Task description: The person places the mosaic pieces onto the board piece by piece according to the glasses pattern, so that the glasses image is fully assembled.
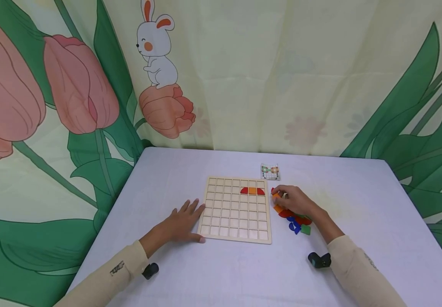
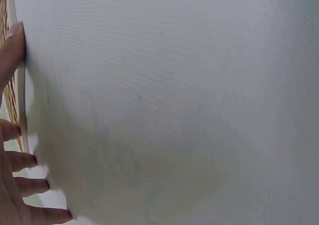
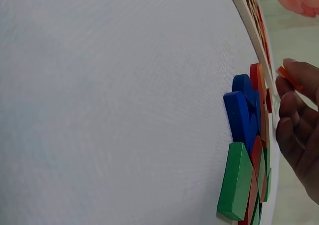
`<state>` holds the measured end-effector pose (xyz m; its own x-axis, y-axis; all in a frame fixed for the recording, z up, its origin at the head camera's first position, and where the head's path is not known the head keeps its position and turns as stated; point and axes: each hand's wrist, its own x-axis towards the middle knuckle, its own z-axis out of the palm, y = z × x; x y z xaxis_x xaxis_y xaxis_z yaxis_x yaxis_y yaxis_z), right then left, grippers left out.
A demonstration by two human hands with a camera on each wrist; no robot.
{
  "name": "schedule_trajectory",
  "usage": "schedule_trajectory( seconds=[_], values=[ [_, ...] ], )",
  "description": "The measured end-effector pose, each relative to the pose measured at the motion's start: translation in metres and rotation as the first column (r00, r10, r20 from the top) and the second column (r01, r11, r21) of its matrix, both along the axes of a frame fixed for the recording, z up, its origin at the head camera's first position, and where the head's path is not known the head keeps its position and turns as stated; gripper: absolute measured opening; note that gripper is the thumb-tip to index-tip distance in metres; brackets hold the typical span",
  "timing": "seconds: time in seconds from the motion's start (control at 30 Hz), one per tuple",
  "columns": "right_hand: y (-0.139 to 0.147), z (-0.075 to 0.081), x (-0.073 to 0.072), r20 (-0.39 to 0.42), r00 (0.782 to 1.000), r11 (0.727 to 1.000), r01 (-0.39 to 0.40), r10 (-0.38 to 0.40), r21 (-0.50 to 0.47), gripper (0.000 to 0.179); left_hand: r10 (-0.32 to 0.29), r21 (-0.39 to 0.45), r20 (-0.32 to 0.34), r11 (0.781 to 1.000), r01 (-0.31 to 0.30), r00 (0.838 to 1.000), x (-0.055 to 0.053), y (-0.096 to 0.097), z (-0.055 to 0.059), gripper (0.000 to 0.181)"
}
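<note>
At far left, left arm, slanting in from the near side. Then left hand, spread wide with fingers straight, gripping nothing, laid by the left edge and near left corner of the board. Looks like wood: flat, stiff and tough, maybe easy to slide on the cloth. Best held by the rim. Toward the board's far right corner, two red pieces with an orange square between, lying in the little boxes; best picked up by the edges. Just past that corner, a card, likely thin and bendy.

Right of the board, one orange piece, up off the cloth, pinched by thumb and finger of the right hand. Likely hard and light, a bit slippery, not easy to break. Best pinched by the sides. Other fingers curled in loosely, at the far end of the pile of red, orange, blue and green bits. Last, right arm, slanting in.
</note>
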<state>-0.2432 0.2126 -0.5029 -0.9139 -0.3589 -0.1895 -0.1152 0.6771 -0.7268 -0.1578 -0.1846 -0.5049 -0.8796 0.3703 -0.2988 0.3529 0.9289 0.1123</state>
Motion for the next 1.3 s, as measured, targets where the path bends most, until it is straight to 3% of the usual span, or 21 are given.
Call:
schedule_trajectory(
  seconds=[0.23,0.8,1.3],
  values=[
    [-0.004,0.001,0.002,-0.008,1.0,1.0,-0.024,0.024,0.018,0.033,-0.003,-0.003,-0.003,1.0,0.003,1.0,0.002,0.0,-0.001,0.112],
    [-0.013,0.004,0.002,0.02,0.996,0.99,-0.088,0.091,-0.114,0.039,-0.008,0.004,-0.013,1.0,0.008,1.0,0.001,-0.001,-0.001,0.111],
    [-0.021,0.004,-0.001,-0.02,0.999,0.993,-0.044,0.042,-0.105,0.038,-0.002,-0.001,-0.01,1.0,0.001,1.0,0.0,-0.001,-0.001,0.111]
  ],
)
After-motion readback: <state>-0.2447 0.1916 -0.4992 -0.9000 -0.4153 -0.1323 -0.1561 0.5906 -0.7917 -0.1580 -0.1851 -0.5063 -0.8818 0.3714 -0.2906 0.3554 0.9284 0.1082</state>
